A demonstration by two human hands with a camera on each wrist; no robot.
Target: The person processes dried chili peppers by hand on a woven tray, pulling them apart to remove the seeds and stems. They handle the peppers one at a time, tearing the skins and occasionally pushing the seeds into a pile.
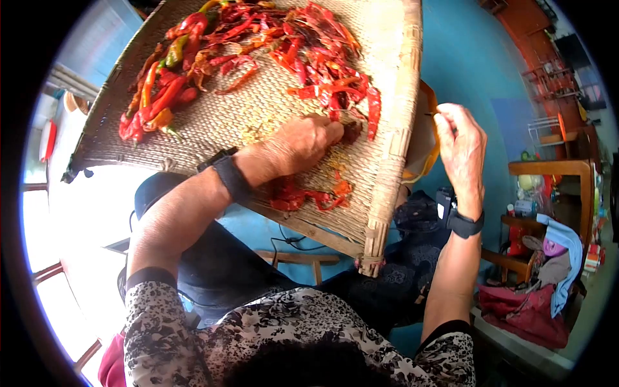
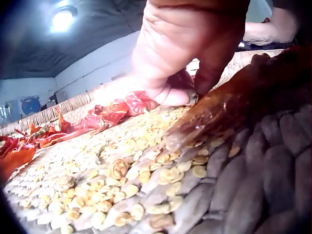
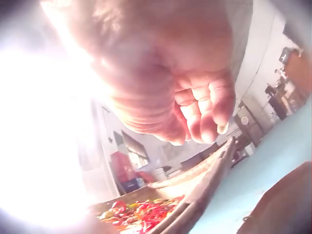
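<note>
A woven tray [image 1: 213, 122] holds many red chilies [image 1: 322, 55], some orange or green. In the head view my left hand [image 1: 303, 143] reaches over its middle, fingertips at a dark red chili [image 1: 352, 131]. The left wrist view shows the thumb and fingers of that left hand [image 2: 187, 44] pinching a chili piece low over the weave, with loose yellow seeds [image 2: 102, 195] around. Beyond the tray's right edge, my right hand [image 1: 463, 145] is raised beside a yellow-rimmed container [image 1: 422, 151]. The right hand's fingers [image 3: 200, 117] bend loosely, with nothing visible in them.
A few red chilies [image 1: 293, 195] lie apart near the tray's lower edge. The tray slants above the person's legs, with a wooden stool [image 1: 316, 259] below. At the right stand a wooden chair [image 1: 583, 193] and a dark red cloth [image 1: 516, 313]. Blue floor [image 1: 464, 64] shows beyond the tray.
</note>
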